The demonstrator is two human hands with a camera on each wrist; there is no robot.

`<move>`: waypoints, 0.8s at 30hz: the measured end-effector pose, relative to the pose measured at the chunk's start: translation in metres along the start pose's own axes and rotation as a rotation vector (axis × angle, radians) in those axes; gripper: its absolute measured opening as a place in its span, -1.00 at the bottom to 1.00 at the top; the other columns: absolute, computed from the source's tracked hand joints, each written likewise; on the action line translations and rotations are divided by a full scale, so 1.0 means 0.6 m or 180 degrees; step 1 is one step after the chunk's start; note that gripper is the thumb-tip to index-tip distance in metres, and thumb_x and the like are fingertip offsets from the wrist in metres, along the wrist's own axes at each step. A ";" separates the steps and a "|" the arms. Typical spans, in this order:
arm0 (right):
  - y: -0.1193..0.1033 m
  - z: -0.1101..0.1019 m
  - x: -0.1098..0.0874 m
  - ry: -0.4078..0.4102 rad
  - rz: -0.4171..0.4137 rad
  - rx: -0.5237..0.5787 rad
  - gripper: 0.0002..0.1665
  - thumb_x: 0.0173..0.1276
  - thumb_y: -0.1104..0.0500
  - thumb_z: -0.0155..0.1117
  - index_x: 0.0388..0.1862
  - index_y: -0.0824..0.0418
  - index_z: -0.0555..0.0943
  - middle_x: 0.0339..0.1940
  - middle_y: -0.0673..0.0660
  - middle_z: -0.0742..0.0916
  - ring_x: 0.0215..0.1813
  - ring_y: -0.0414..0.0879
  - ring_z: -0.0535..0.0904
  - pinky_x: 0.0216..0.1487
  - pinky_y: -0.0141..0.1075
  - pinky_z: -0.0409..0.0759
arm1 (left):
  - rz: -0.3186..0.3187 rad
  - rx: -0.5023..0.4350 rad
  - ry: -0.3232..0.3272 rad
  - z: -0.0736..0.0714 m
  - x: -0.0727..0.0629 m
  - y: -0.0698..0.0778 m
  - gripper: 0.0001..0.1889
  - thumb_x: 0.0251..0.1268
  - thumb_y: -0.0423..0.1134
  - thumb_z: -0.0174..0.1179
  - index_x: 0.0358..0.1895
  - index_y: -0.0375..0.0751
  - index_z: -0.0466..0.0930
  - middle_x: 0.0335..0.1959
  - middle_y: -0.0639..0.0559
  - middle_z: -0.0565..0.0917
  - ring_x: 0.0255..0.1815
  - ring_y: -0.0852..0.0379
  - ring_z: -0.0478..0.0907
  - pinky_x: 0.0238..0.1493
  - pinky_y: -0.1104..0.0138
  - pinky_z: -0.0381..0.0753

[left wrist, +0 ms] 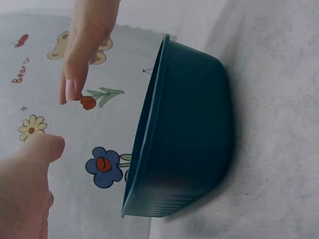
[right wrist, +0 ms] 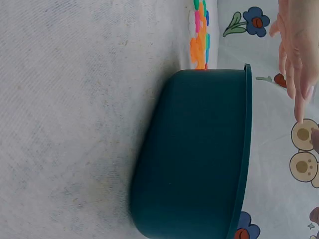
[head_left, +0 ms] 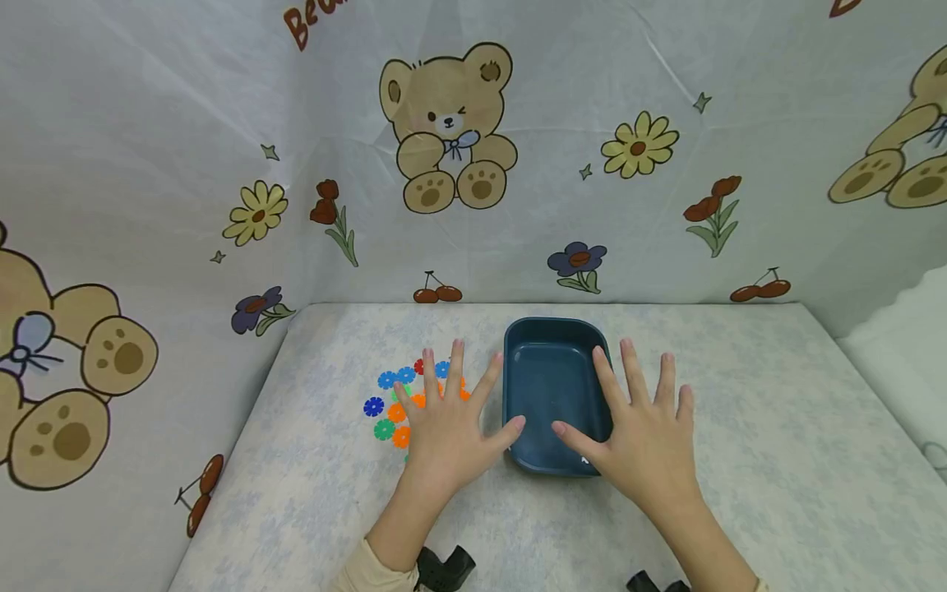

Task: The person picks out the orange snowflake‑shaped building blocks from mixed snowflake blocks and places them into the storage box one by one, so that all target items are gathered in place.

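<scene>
A dark teal plastic bin [head_left: 555,386] with rounded corners stands on the table, its inside bare in the head view. My left hand [head_left: 451,436] is spread, palm down, in the air left of the bin. Beneath and beyond its fingers lie several flat, notched plastic discs [head_left: 384,429] in blue, green, orange and red, partly hidden by that hand. My right hand [head_left: 647,436] spreads its fingers over the bin's right edge, holding nothing. Both wrist views show the bin's side wall [left wrist: 189,124] with the hands above rim height.
The pale mottled table [head_left: 777,427] reaches back to a white cloth [head_left: 547,205] printed with bears and flowers. Dark wrist mounts [head_left: 446,569] sit at the cuffs. White fabric [head_left: 903,353] hangs at the right edge.
</scene>
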State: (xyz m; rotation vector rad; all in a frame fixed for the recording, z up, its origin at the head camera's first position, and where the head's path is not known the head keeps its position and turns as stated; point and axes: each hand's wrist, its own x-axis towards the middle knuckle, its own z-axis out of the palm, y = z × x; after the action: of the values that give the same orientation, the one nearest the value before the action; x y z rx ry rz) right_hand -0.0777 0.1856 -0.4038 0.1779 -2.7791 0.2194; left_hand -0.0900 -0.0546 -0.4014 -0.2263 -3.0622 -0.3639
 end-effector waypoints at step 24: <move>0.054 0.055 -0.047 -0.1149 0.0634 0.2008 0.43 0.18 -0.30 0.42 0.61 -0.10 -0.43 0.67 0.22 -0.09 0.61 0.37 -0.06 0.34 0.44 0.13 | -0.0550 -0.0436 0.0314 0.034 -0.015 -0.185 -0.35 0.42 0.05 0.13 0.52 0.07 0.22 0.50 -0.20 0.26 0.49 -0.31 0.18 0.24 -0.28 0.36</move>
State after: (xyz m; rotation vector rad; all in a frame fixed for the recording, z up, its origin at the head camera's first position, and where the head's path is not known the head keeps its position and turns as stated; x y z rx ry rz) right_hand -0.0671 0.2142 -0.4483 0.0966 -2.9757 1.2225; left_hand -0.0982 -0.1575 -0.4473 0.0508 -2.9693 -0.5764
